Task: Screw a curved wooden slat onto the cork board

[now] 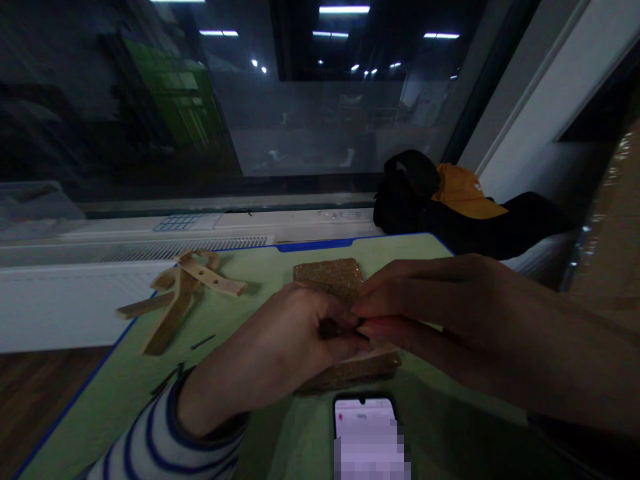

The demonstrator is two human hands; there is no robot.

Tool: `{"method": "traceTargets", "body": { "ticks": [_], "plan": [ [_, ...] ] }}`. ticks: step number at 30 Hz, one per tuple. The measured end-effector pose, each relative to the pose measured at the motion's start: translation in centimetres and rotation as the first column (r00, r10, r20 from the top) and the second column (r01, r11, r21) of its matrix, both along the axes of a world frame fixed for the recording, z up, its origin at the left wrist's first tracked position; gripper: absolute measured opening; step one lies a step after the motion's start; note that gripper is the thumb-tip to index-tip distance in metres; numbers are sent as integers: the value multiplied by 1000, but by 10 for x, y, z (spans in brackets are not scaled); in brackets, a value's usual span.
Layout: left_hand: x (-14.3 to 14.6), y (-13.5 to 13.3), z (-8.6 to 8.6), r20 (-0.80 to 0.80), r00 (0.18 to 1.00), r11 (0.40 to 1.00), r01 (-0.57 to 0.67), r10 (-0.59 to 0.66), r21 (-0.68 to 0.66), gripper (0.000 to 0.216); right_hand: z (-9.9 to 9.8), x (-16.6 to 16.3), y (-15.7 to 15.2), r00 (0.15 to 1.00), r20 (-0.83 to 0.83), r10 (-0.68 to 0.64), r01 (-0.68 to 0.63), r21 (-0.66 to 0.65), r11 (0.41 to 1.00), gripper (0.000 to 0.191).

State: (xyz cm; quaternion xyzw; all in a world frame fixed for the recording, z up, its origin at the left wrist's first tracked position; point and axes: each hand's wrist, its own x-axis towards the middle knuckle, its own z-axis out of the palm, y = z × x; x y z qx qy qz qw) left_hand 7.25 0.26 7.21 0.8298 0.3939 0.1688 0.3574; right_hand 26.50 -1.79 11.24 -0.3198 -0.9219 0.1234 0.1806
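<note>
My left hand [295, 330] and my right hand [425, 313] meet with their fingertips pinched together at the middle of the table. A tiny dark bit shows between the fingertips, too hidden to name. Beneath them lies a brown, shiny-wrapped block [330, 272], its middle covered by my hands; its near edge shows below my fingers. In front of it rests a lit phone [367, 427], screen up. Left of my left hand lie several curved wooden pieces [187, 293], one with drilled holes, and a thin nail or screw [203, 342].
The green tabletop [265, 267] has a blue edge. More dark thin pieces [167, 381] lie by my left sleeve. Beyond the table are a white radiator [75, 293], a windowsill and a dark window. A yellow cap [465, 190] sits on black items [410, 193] at the back right.
</note>
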Motion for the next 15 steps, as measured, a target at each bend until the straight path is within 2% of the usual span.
{"method": "traceTargets", "body": {
  "ticks": [8,12,15],
  "plan": [
    [-1,0,-3,-9,999,992,34,-33,121,25,2,-1,-2,1000,23,11,-11,-1,1000,10],
    [-1,1,-4,5,998,995,56,-56,84,18,5,1,-7,999,33,3,-5,72,997,12],
    [-1,2,-4,0,999,997,50,-50,53,18,5,2,-7,999,50,19,-22,69,997,18]
  ]
}}
